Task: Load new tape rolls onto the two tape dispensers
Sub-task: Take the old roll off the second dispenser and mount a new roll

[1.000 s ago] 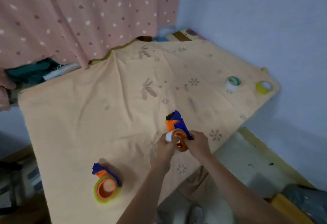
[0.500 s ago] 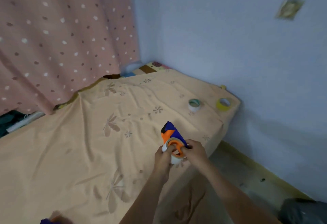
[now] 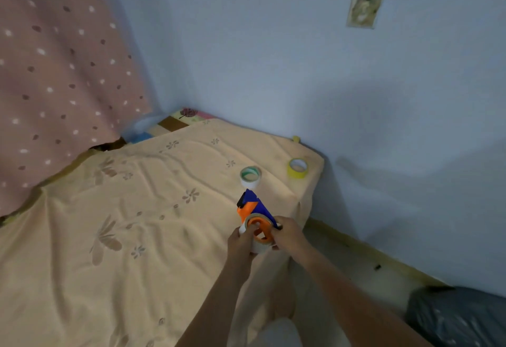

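Observation:
An orange and blue tape dispenser (image 3: 253,207) is held upright over the near right edge of the cloth-covered table (image 3: 123,223). A pale tape roll (image 3: 258,245) sits around its orange hub. My left hand (image 3: 242,241) grips the roll and hub from the left, thumb on the hub. My right hand (image 3: 287,234) holds the dispenser's right side. Beyond it lie a white roll with a green core (image 3: 250,176) and a yellow roll (image 3: 298,168). The second dispenser is out of view.
A blue wall (image 3: 301,72) runs along the table's right side, with a floor strip (image 3: 356,259) below it. A dotted pink curtain (image 3: 54,72) hangs at the back left. A dark plastic bag (image 3: 460,316) lies at the bottom right.
The view has swung up and to the right, so the second dispenser at the near left has left the frame. Both hands stay on the same dispenser and roll.

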